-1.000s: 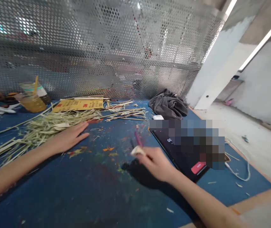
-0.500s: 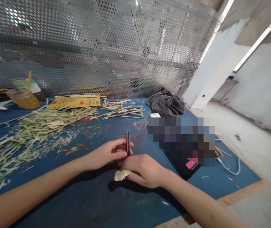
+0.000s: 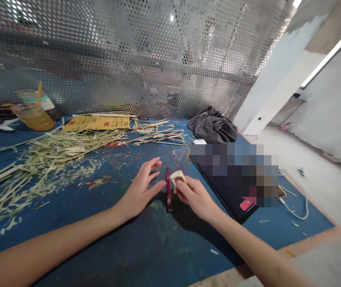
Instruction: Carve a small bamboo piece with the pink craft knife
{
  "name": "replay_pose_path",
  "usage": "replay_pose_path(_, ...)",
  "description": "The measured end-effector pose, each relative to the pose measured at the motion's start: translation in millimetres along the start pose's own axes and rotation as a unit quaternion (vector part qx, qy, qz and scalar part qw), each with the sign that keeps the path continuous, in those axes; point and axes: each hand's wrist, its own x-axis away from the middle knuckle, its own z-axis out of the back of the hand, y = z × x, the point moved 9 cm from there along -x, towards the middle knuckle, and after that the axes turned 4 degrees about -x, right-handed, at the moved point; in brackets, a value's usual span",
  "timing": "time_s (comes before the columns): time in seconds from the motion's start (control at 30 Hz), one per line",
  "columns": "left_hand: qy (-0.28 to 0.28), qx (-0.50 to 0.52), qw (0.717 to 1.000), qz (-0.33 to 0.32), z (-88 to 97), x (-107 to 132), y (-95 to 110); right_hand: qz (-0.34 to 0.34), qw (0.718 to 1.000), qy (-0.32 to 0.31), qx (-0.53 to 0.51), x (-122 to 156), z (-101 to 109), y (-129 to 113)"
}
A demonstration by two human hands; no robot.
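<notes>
All fingers (image 3: 150, 164) of left hand (image 3: 140, 190) splayed apart; right hand (image 3: 194, 196), curled, pinches pale scrap (image 3: 177, 175)

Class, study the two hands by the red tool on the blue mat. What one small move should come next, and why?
Probably the left hand should close on the red tool. The tool lies on the blue mat between the hands, and that hand is spread open just beside it. The right hand is busy pinching the small pale piece.
</notes>
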Motion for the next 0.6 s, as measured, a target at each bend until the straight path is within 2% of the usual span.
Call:
replay_pose_path(0.07, -0.024, -0.043, 0.998, -0.041, -3.0, 7, 17, -0.005, 1.000, 0.010, 0.003, 0, -3, 2)
replay_pose_path(0.17, -0.079, -0.052, 0.995, -0.024, -11.1, 13, 29, -0.011, 1.000, 0.008, 0.004, 3, -14, 0)
replay_pose_path(0.27, -0.078, -0.069, 0.995, -0.004, -9.5, 12, 35, -0.008, 1.000, -0.011, 0.004, 8, -29, -4)
replay_pose_path(0.4, -0.092, -0.153, 0.982, -0.054, -9.0, 11, 49, -0.018, 0.999, -0.031, -0.004, 17, -40, -7)
replay_pose_path(0.5, -0.098, -0.161, 0.979, -0.071, -8.6, 18, 57, 0.015, 0.998, -0.059, -0.009, 25, -45, -16)
replay_pose_path(0.6, -0.087, -0.127, 0.984, -0.089, -7.6, 27, 68, 0.074, 0.991, -0.109, -0.010, 34, -52, -31)
